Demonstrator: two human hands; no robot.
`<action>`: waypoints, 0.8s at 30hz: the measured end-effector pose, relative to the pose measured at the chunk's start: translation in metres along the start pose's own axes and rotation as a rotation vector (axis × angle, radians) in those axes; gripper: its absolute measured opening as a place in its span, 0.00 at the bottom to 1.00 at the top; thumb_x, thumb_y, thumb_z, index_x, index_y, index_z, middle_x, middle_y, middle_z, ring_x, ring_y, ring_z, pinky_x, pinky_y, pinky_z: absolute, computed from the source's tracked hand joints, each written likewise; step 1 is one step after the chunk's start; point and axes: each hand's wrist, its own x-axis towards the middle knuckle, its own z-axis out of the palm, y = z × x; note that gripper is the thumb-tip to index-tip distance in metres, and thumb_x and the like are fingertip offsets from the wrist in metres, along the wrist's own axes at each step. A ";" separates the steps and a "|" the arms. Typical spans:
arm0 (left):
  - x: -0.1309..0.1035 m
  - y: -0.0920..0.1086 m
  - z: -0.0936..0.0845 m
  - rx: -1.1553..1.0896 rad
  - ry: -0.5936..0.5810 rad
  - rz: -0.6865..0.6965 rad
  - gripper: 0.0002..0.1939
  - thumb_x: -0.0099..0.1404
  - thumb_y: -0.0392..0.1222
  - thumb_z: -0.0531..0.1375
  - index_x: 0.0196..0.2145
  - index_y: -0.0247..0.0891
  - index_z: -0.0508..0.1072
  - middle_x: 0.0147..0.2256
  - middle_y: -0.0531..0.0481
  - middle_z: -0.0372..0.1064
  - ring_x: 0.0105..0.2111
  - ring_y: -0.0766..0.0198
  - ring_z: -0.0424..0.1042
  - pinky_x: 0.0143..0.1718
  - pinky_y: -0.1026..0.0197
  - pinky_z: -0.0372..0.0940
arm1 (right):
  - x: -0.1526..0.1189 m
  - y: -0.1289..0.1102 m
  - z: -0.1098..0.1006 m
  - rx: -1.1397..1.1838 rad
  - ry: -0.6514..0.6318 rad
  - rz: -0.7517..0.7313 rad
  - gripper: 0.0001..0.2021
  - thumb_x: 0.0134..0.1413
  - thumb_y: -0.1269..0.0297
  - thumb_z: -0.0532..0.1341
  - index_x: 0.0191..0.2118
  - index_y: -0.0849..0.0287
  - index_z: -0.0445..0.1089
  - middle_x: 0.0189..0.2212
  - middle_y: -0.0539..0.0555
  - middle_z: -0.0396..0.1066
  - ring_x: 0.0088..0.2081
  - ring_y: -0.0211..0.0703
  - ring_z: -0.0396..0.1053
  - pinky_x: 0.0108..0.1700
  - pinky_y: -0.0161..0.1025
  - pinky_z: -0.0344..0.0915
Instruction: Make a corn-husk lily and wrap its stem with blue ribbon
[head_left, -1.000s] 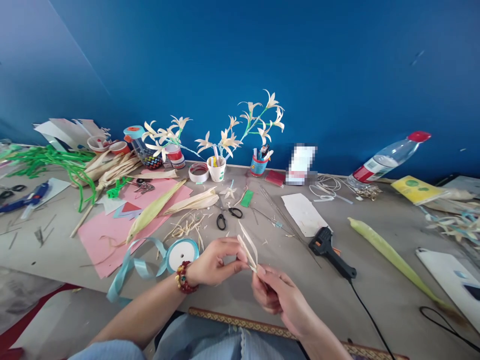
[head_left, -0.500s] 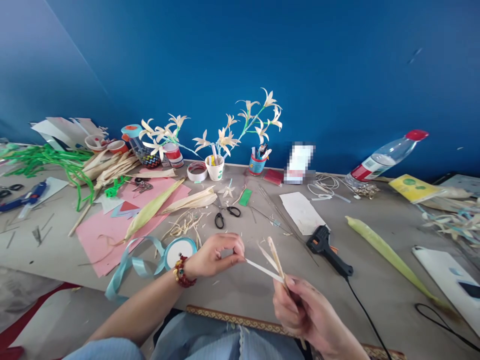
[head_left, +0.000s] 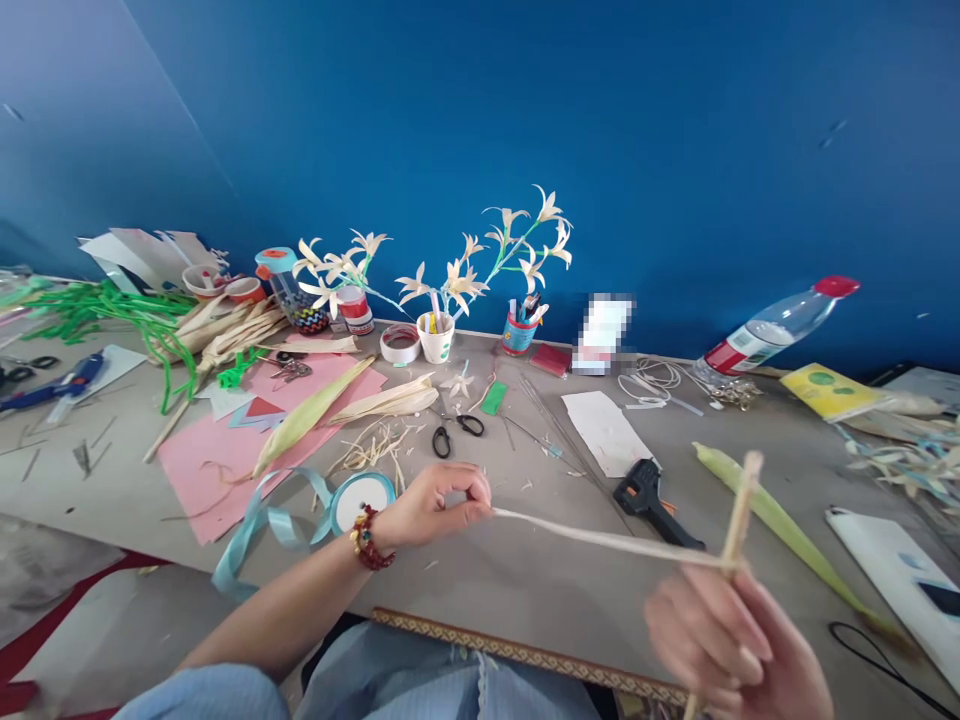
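My left hand [head_left: 439, 508], a beaded bracelet on its wrist, pinches one end of a narrow pale strip [head_left: 600, 540], perhaps corn husk. The strip stretches across to my right hand [head_left: 724, 630], where its other end meets a pale stick [head_left: 741, 515]. Wrapped round that stick, the fingers of my right hand are somewhat blurred. The stick's tip points up and its lower end shows below the fist. Close to my left wrist lies a spool of light blue ribbon [head_left: 341, 497]. Black-handled scissors [head_left: 442, 442] rest just beyond my left hand.
A black glue gun [head_left: 645, 490] lies between me and a white sheet [head_left: 604, 430]. Green corn husk [head_left: 780, 520] is at right, with a leaning bottle [head_left: 772, 330] behind. Husk flowers [head_left: 461, 285] stand in cups by the blue wall. Pink paper [head_left: 195, 470] spreads at left.
My right hand has moved right, carrying the stick away from my left hand. Much more of the pale strip now spans the gap. My left hand has hardly moved.
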 end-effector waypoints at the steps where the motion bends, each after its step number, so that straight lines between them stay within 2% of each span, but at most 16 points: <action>1: 0.000 -0.001 0.000 -0.025 0.037 -0.013 0.13 0.66 0.44 0.60 0.27 0.33 0.72 0.28 0.47 0.68 0.30 0.65 0.66 0.34 0.63 0.61 | 0.002 -0.001 0.001 -0.058 0.110 -0.097 0.23 0.64 0.57 0.57 0.19 0.59 0.53 0.13 0.40 0.39 0.14 0.27 0.32 0.15 0.27 0.38; 3: -0.001 -0.003 0.000 -0.085 0.105 -0.042 0.13 0.65 0.44 0.61 0.27 0.33 0.72 0.27 0.48 0.68 0.28 0.66 0.66 0.32 0.64 0.60 | 0.009 0.004 0.001 -0.253 0.388 -0.222 0.17 0.61 0.56 0.60 0.24 0.58 0.63 0.15 0.41 0.43 0.16 0.28 0.36 0.16 0.28 0.39; 4: -0.002 -0.003 0.001 -0.112 0.130 -0.053 0.13 0.65 0.44 0.61 0.27 0.32 0.72 0.27 0.48 0.68 0.28 0.67 0.65 0.31 0.65 0.60 | 0.014 0.010 -0.001 -0.375 0.480 -0.211 0.14 0.60 0.55 0.62 0.27 0.58 0.66 0.16 0.41 0.47 0.16 0.28 0.39 0.17 0.29 0.40; 6: -0.003 -0.002 0.006 -0.135 0.162 -0.057 0.12 0.65 0.44 0.61 0.28 0.32 0.73 0.27 0.48 0.68 0.27 0.67 0.65 0.30 0.65 0.60 | 0.024 0.029 -0.007 -0.611 0.556 -0.077 0.14 0.57 0.51 0.63 0.33 0.59 0.68 0.18 0.44 0.55 0.17 0.29 0.46 0.19 0.29 0.44; 8: -0.004 -0.001 0.012 -0.100 0.190 -0.039 0.12 0.65 0.43 0.61 0.28 0.32 0.73 0.27 0.48 0.69 0.28 0.67 0.66 0.31 0.65 0.60 | 0.034 0.050 -0.011 -0.818 0.519 0.069 0.17 0.56 0.48 0.63 0.35 0.59 0.68 0.21 0.46 0.57 0.19 0.31 0.49 0.20 0.30 0.46; 9: -0.005 0.000 0.014 -0.066 0.199 -0.029 0.12 0.65 0.43 0.61 0.28 0.33 0.73 0.27 0.48 0.69 0.28 0.66 0.66 0.32 0.65 0.60 | 0.039 0.060 -0.011 -0.898 0.491 0.086 0.19 0.56 0.46 0.61 0.35 0.59 0.67 0.21 0.45 0.56 0.20 0.31 0.48 0.20 0.31 0.46; 12: -0.006 0.004 0.019 0.046 0.199 -0.023 0.11 0.64 0.43 0.62 0.27 0.33 0.73 0.28 0.48 0.72 0.29 0.65 0.68 0.33 0.64 0.61 | 0.052 0.078 -0.010 -1.120 0.402 0.051 0.20 0.61 0.44 0.55 0.34 0.59 0.66 0.23 0.46 0.54 0.22 0.34 0.49 0.22 0.32 0.48; 15: -0.006 0.009 0.017 0.105 0.150 -0.025 0.12 0.65 0.43 0.60 0.27 0.34 0.73 0.27 0.48 0.73 0.30 0.64 0.69 0.36 0.63 0.62 | 0.060 0.083 -0.007 -1.288 0.367 0.007 0.21 0.64 0.46 0.51 0.31 0.59 0.65 0.25 0.49 0.58 0.26 0.37 0.55 0.26 0.33 0.53; 19: -0.006 0.014 0.014 0.113 0.073 -0.023 0.09 0.67 0.40 0.58 0.31 0.34 0.73 0.30 0.47 0.72 0.32 0.64 0.70 0.37 0.63 0.62 | 0.063 0.084 -0.008 -1.252 0.389 0.024 0.21 0.66 0.47 0.49 0.28 0.58 0.61 0.25 0.49 0.58 0.27 0.37 0.56 0.26 0.33 0.54; 24: -0.006 0.016 0.015 0.105 0.095 0.009 0.07 0.66 0.37 0.58 0.32 0.34 0.73 0.31 0.48 0.71 0.32 0.65 0.69 0.37 0.64 0.63 | 0.062 0.085 -0.008 -1.220 0.397 0.010 0.20 0.67 0.49 0.48 0.28 0.57 0.58 0.25 0.48 0.56 0.26 0.36 0.53 0.26 0.33 0.52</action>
